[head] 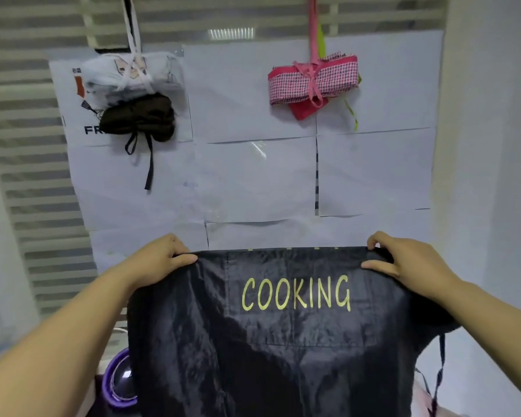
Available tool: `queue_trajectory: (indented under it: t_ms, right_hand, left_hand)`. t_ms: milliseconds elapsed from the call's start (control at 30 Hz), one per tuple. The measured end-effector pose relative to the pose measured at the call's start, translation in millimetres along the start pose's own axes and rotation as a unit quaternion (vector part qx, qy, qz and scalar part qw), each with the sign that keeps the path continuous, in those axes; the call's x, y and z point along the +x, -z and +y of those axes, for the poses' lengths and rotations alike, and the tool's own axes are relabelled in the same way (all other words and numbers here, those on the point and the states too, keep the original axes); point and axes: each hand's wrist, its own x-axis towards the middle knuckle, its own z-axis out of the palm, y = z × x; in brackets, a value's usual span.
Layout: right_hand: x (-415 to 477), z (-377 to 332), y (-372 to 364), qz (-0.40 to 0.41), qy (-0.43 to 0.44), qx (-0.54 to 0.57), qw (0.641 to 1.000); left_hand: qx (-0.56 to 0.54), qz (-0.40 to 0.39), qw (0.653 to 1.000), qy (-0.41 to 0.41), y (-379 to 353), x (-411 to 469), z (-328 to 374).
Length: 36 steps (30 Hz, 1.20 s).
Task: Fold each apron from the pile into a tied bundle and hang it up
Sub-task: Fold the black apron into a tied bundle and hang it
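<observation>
**Black apron held up by its top edge**

A person holds a black apron [271, 341] spread flat in front of a wall covered with white sheets of paper [253, 176]. The word COOKING [296, 294] runs across its upper part in yellow letters, right way up to the camera.

The left hand [160, 260] grips the apron's top left corner. Its thumb lies on the front of the cloth and its fingers curl over the top edge and behind it. The right hand [403, 258] pinches the top right corner the same way, thumb in front and fingers curled over the edge. The top edge is pulled nearly straight between the two hands, and the rest of the cloth hangs down out of the bottom of the view. A thin dark strap [440, 365] dangles from the apron's right side.

Three tied bundles hang against the papered wall above the hands. Near its top left corner a white bundle [127, 73] hangs from a white strap, with a black bundle [139, 118] just below and touching it, its black ties trailing down. Near the top right corner a pink checked bundle [313, 78] hangs from a pink strap, knotted with a pink tie.

A slatted blind [27, 152] shows at the left edge of the wall. A purple thing [119, 383], partly hidden by the apron, sits at the lower left; what it is cannot be told.
</observation>
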Motion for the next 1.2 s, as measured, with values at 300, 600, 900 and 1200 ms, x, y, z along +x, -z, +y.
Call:
queue_trajectory:
  t_ms: [300, 600, 900, 1200]
  right_hand:
    - [28.9, -33.1, 12.1, -0.102, 0.053, 0.016, 0.993]
    - [39.9, -40.6, 9.6, -0.222, -0.095, -0.114, 0.964]
    - [26.1, -45.0, -20.3, 0.041, -0.392, 0.566, 0.724]
    - [41.4, -5.8, -21.3, -0.123, -0.222, 0.176, 0.951]
  left_hand:
    - [0.317, 0.12, 0.936, 0.092, 4.5, 4.2, -20.7]
    - [0.198, 0.164, 0.949, 0.182, 4.4, 9.0, -19.1]
    - [-0.258, 0.179, 0.923, 0.222, -3.9, 17.8, -21.7]
    - [0.211, -0.066, 0.955, 0.197, 1.4, 10.8, -7.8]
